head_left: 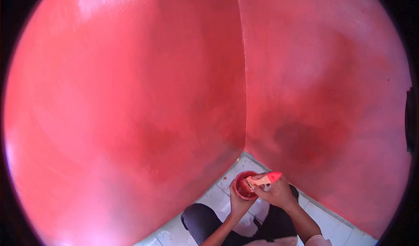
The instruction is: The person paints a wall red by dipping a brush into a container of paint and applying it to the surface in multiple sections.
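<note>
My left hand [238, 204] is wrapped round the side of a small round container [237, 189] with red paint inside and on its rim. A paintbrush [265, 179] with a pale handle and a red end is in my right hand [279, 194], its fingers closed on the handle. The brush's bristle end is tilted down into the container's mouth, and the red end points up to the right. Both hands are low in the view, over my bent legs.
Two red walls [174, 93] meet at a corner above the hands, with darker patches on both. Below them lies a white tiled floor [174, 233] with a few red spots near the corner. My dark-clothed knees [200, 220] are at the bottom.
</note>
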`<state>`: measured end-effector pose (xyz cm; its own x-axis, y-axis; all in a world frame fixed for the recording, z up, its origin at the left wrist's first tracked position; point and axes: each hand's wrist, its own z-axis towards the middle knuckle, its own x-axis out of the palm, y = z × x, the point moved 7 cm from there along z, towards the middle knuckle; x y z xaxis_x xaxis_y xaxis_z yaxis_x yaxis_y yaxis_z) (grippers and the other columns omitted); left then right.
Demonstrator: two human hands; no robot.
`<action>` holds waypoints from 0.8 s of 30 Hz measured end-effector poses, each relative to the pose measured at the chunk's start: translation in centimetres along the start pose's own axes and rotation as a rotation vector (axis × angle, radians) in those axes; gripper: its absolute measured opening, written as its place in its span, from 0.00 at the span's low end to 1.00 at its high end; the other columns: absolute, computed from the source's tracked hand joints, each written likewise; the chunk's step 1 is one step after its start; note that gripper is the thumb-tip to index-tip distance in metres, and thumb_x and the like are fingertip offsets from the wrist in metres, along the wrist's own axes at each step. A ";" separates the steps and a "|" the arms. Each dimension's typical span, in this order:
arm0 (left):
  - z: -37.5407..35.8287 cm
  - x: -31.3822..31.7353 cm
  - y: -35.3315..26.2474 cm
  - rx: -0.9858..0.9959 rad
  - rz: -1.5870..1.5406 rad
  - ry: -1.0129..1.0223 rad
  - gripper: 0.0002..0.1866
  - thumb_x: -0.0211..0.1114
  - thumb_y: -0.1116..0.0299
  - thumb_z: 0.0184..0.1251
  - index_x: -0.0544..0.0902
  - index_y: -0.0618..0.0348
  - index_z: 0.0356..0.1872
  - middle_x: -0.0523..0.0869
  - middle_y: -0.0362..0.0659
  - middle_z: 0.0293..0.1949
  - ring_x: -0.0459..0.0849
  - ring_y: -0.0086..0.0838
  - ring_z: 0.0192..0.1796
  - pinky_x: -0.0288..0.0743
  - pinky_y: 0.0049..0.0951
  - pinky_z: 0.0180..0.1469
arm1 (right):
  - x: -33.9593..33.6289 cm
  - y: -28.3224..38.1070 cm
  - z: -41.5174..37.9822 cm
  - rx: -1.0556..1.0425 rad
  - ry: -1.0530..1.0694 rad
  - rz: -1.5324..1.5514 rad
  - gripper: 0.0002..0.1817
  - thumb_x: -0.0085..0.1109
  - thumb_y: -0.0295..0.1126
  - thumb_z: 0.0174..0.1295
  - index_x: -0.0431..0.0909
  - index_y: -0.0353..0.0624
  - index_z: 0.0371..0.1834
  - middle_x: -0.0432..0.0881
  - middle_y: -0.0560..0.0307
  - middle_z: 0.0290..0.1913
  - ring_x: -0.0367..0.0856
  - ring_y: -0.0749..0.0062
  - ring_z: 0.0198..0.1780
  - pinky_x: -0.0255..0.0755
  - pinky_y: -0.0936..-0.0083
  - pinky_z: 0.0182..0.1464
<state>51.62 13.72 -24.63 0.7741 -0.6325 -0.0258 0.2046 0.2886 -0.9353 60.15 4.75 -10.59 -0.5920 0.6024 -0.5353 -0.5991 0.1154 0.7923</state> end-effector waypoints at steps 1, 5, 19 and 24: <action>1.1 0.4 -0.4 0.015 -0.003 0.040 0.49 0.83 0.68 0.41 0.58 0.63 0.63 0.75 0.53 0.58 0.78 0.40 0.60 0.73 0.38 0.61 | -0.4 -0.5 0.4 -0.065 -0.056 0.043 0.14 0.67 0.33 0.52 0.86 0.44 0.43 0.87 0.49 0.37 0.86 0.62 0.33 0.80 0.71 0.37; 4.4 3.7 0.4 0.055 -0.101 0.163 0.49 0.83 0.68 0.42 0.58 0.63 0.63 0.76 0.54 0.57 0.79 0.40 0.59 0.75 0.38 0.59 | -2.8 -2.1 1.0 -0.221 -0.124 0.087 0.14 0.67 0.28 0.52 0.85 0.40 0.43 0.87 0.50 0.39 0.87 0.66 0.34 0.81 0.74 0.39; 11.5 10.6 -14.6 0.150 -0.057 0.356 0.51 0.82 0.68 0.42 0.57 0.62 0.66 0.73 0.52 0.60 0.75 0.39 0.62 0.73 0.37 0.61 | -17.0 6.0 3.1 -0.117 -0.304 0.195 0.11 0.67 0.26 0.56 0.85 0.41 0.43 0.86 0.58 0.40 0.79 0.81 0.29 0.72 0.83 0.29; 13.7 12.4 -14.4 0.063 -0.058 0.318 0.51 0.84 0.67 0.40 0.58 0.63 0.64 0.74 0.51 0.58 0.76 0.37 0.61 0.73 0.37 0.61 | -17.5 0.4 3.6 0.296 -0.411 0.520 0.12 0.67 0.24 0.57 0.83 0.39 0.45 0.83 0.60 0.43 0.80 0.82 0.38 0.71 0.86 0.31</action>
<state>66.55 11.57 -6.65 0.5358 -0.8394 -0.0912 0.2873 0.2828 -0.9151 72.21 -2.91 0.15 -0.4754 0.8789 0.0387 -0.0897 -0.0922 0.9917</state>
